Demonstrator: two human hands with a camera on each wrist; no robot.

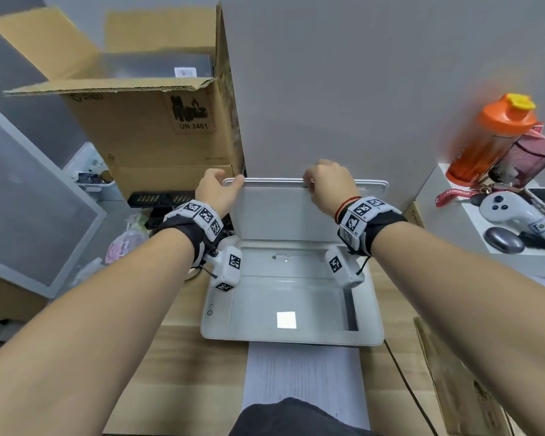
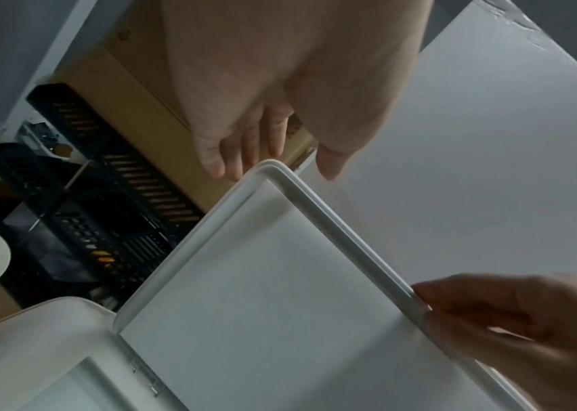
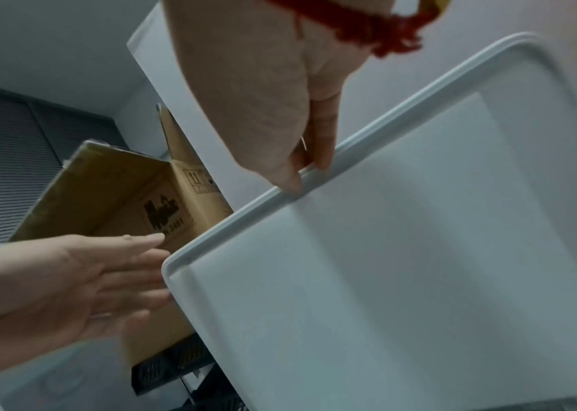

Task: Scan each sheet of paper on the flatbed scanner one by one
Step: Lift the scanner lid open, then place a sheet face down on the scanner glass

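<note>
The white flatbed scanner sits on the wooden desk with its lid raised upright against the wall. Its glass bed lies uncovered and shows a bright square reflection. My right hand pinches the lid's top edge between thumb and fingers. At the lid's top left corner is my left hand, its fingers straight behind the corner and its thumb by the top edge. A printed sheet of paper lies on the desk in front of the scanner.
A large open cardboard box stands left of the lid, with a black slotted tray beneath it. On a white box at the right are an orange bottle, a pink mesh cup, a white controller and a dark mouse.
</note>
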